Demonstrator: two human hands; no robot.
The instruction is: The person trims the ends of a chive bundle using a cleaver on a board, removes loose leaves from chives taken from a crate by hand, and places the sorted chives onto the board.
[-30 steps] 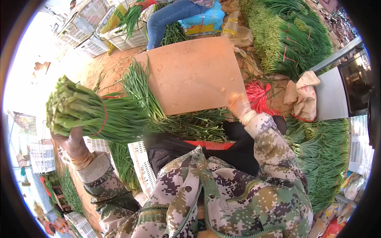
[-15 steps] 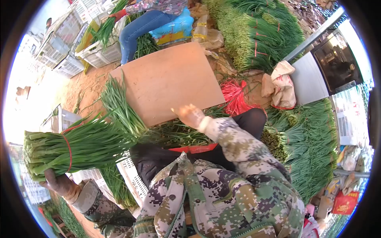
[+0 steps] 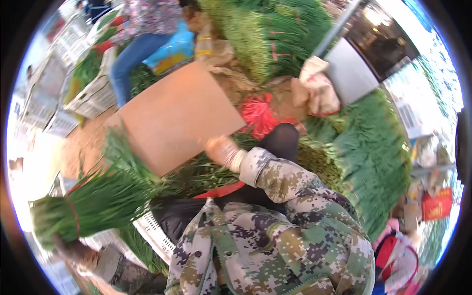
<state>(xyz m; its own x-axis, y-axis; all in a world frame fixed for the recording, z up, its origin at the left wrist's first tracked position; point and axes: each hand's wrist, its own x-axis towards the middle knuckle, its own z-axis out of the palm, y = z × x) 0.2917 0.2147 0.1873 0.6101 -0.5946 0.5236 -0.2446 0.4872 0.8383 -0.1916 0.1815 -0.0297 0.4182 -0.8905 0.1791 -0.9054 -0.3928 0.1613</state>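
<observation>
Left of the flat brown rectangular board (image 3: 182,113), the left grip (image 3: 76,251) holds a red-banded bunch of long green stalks (image 3: 105,200), probably weighty, flexible, bruisable, best held near the banded end; the right grip's (image 3: 222,150) closure cannot be told.

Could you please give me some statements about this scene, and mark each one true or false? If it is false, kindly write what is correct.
1. The left hand holds a bundle of greens. True.
2. The bundle of greens is tied with something blue. False: a red band goes around it.
3. The right hand is near the edge of the brown board. True.
4. The right hand also grips the bundle of greens. False: only the left hand does; the right hand is well apart from it.
5. The pile of red strings lies on top of the brown board. False: it lies beside it.
6. A paper sack stands near the pile of red strings. True.
</observation>
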